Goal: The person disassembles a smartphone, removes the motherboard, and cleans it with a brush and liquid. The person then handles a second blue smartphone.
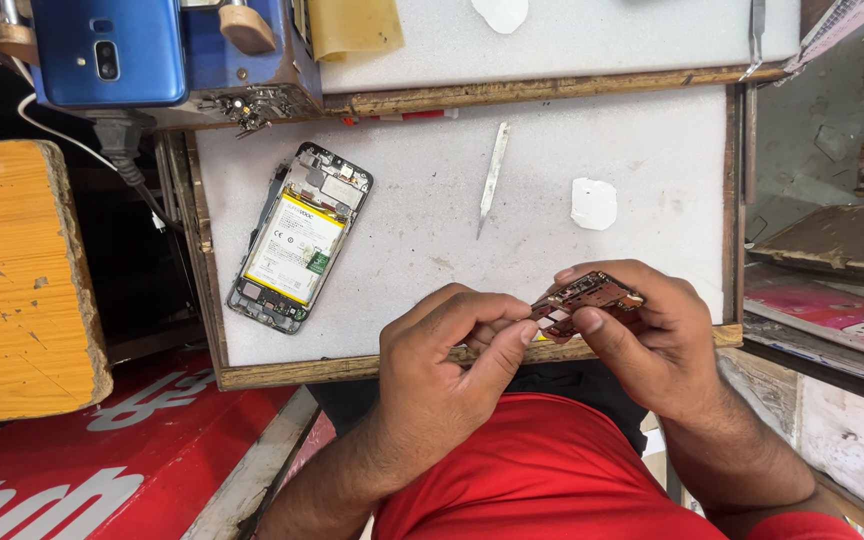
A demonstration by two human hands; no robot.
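- Circuit board [588,296] pinched in right hand [652,340] fingers, just above desk [422,240] edge.
- Left hand [452,365] fingers clenched on board's near-left corner, thumb tip touching it.
- Judgement: grip edges only, pick gently, avoid flexing.
- Opened phone [297,238] lies well left of fingers; metal pick [492,175] beyond them.

Both hands meet low at centre, left hand [447,360] and right hand [642,335] fingers pinched together.

Bare white mat [652,180] ahead — opened phone [300,238] left, blade tool [492,175] and white pad [593,203] mid-mat.
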